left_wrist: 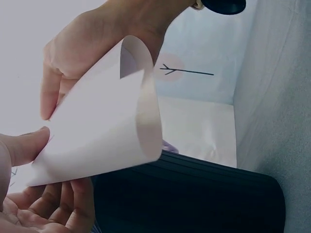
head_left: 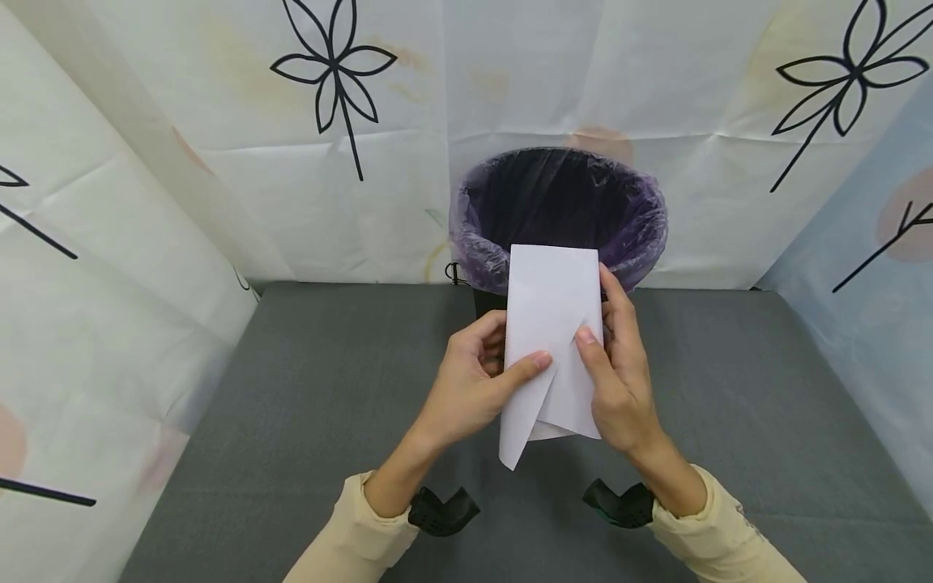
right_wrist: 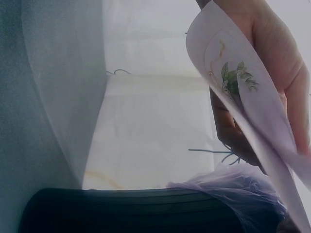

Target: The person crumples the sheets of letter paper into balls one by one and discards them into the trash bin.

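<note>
Both hands hold a folded sheet of white paper point(head_left: 552, 291) up in front of a dark bin. My left hand point(head_left: 470, 380) pinches its left edge, thumb on the front and fingers behind. On the other side my right hand point(head_left: 623, 376) pinches the right edge, its thumb pressing the near face. The lower end hangs loose, with overlapping flaps spreading apart. In the left wrist view the paper point(left_wrist: 102, 121) bulges into a rounded loop. A printed green leaf design shows on the inner face of the paper point(right_wrist: 235, 80) in the right wrist view.
The dark bin point(left_wrist: 189, 194), lined with a purple plastic bag point(head_left: 645, 219), stands at the back of the grey table point(head_left: 350, 405). White cloth with black flower drawings point(head_left: 334, 65) hangs behind and on the left; a bluish cloth point(head_left: 860, 275) is on the right.
</note>
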`<state>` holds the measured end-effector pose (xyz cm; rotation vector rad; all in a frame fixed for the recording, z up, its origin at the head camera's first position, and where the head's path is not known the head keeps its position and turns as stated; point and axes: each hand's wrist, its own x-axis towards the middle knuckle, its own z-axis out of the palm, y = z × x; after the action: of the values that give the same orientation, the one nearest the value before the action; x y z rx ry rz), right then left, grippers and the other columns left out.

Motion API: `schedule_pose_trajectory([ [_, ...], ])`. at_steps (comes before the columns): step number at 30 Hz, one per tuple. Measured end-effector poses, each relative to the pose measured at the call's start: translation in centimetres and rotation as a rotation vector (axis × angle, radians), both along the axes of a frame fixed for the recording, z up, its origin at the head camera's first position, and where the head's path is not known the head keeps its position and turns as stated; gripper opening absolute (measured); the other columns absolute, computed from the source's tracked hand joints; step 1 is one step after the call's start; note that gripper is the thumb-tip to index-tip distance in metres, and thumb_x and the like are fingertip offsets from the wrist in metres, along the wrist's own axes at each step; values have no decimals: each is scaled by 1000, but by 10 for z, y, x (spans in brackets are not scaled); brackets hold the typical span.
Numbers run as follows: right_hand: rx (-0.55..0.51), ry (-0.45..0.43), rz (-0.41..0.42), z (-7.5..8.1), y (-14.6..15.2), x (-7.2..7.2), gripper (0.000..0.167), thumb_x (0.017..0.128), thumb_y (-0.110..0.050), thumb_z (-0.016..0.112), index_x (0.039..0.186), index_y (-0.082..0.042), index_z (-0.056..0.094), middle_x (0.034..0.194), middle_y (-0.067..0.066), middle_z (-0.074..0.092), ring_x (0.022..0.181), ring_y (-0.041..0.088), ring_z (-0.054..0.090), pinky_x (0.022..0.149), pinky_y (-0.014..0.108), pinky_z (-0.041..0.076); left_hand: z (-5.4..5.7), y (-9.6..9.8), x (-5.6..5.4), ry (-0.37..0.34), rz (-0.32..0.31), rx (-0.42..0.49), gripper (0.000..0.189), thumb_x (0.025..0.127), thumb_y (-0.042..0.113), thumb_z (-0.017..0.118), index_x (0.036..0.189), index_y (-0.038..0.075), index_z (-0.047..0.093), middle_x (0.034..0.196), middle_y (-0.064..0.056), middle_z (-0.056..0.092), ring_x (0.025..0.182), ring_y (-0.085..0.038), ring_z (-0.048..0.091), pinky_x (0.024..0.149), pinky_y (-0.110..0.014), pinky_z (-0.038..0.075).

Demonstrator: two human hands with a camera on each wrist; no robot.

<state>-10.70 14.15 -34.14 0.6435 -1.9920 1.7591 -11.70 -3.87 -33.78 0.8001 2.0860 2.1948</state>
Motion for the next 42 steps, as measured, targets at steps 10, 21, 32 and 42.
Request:
schedule_pose_trajectory([
  [10,30,32,62,-3,0,-1,59,105,-1,31,162,-4,18,154,19,35,125,28,44,96,26,43,0,5,1,54,95,-60,36,89,3,78,120,-4,61,102,-17,70,80,-16,70,68,-36,61],
  [21,94,77,20,-3,3,0,57,106,0,32,162,-10,23,162,9,34,124,24,51,94,22,48,3,11,2,71,107,-82,41,89,7,79,125,-1,61,102,-13,68,77,-16,71,61,-35,61],
  [32,79,59,-5,2,8,-1,55,104,5,44,157,-10,38,135,20,60,98,13,69,73,21,58,5,8,2,74,128,-205,47,88,14,82,128,3,59,102,-8,70,78,-13,70,62,-31,60],
  [42,130,62,32,2,10,0,53,107,0,37,158,-15,35,155,7,46,110,20,61,79,21,54,7,4,1,96,69,-289,49,92,19,79,131,3,54,102,-6,70,79,-11,69,62,-30,59],
])
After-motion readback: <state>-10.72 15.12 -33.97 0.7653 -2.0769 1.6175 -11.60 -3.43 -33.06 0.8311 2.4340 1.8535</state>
